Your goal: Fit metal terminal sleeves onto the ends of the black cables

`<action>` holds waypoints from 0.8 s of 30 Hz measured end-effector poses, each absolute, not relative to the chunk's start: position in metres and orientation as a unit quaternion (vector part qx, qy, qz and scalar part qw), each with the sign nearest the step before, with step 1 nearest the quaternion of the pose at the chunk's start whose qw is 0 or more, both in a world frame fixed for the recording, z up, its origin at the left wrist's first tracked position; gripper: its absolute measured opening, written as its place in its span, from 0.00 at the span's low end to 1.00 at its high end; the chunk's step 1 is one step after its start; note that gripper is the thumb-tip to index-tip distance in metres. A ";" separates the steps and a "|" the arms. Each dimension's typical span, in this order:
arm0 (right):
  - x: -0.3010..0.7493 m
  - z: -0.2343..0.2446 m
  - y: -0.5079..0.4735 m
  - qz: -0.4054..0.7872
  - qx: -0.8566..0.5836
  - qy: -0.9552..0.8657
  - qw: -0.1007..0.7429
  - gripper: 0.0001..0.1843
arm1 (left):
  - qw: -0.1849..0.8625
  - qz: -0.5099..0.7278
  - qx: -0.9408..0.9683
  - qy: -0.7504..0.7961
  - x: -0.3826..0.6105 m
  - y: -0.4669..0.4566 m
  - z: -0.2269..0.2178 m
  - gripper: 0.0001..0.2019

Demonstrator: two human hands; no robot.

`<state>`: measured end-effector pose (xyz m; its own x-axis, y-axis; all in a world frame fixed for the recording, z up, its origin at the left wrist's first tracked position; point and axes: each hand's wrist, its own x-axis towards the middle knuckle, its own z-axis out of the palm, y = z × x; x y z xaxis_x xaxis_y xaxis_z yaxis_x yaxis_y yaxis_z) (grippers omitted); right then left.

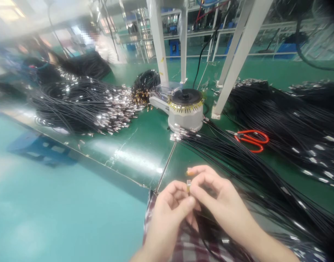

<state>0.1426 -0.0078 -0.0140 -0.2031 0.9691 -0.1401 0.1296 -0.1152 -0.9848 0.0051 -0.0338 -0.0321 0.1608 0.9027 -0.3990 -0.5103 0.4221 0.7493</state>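
My left hand (173,209) is closed in a pinch on a small metal cable connector (188,183), with a black cable (202,233) trailing below toward my lap. From the other side my right hand (217,189) pinches the same connector between thumb and finger. A small piece of yellow tape (189,172) sits at the raised index fingertip of that hand. Beyond the hands stands a round white tape dispenser (184,116) with a black top disc and short yellow strips around its rim. Cable ends with metal connectors (179,134) lie against its base.
Red-handled scissors (251,139) rest at the right among black cables (278,134). A big coiled cable bundle (82,102) lies on the left of the green table (131,160). White posts (238,62) rise behind the dispenser. A blue stool (41,149) is under the edge; another person (103,47) sits far left.
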 end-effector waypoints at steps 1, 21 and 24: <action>0.143 -0.013 -0.009 0.541 -0.509 -0.551 0.380 0.10 | 0.726 0.483 0.230 0.433 0.005 -0.034 -0.033 0.11; 0.155 -0.004 0.017 0.589 -0.456 -0.570 0.347 0.10 | 0.756 0.453 0.250 0.402 -0.002 -0.032 -0.032 0.10; 0.152 0.000 0.017 0.548 -0.468 -0.593 0.359 0.06 | 0.740 0.455 0.257 0.423 -0.001 -0.032 -0.033 0.13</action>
<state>0.1524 0.0173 -0.0003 -0.3051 0.9483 -0.0869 0.1612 -0.0386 -0.9862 -0.0010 -0.0323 -0.0327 0.2272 0.8914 -0.3922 -0.4568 0.4532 0.7655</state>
